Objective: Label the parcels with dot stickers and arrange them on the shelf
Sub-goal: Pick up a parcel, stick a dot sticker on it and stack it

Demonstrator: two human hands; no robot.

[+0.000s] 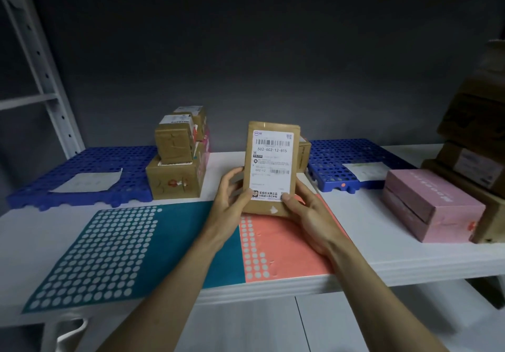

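Observation:
A flat brown parcel (270,168) with a white shipping label stands upright in the middle of the view, held at its lower edge by both hands. My left hand (232,196) grips its lower left side and my right hand (306,215) grips its lower right corner. Beneath them on the white shelf (382,242) lie a teal sticker sheet (114,247) with most dots peeled off and a salmon sticker sheet (281,247) with a few columns peeled. Stacked brown parcels (175,165) with red dots stand on the left blue pallet (82,174).
A second blue pallet (341,163) with a paper sheet lies at the right, a small brown box behind the held parcel. A pink box (429,209) and tall cardboard boxes (475,133) crowd the right end. A white metal upright (46,78) stands at the left.

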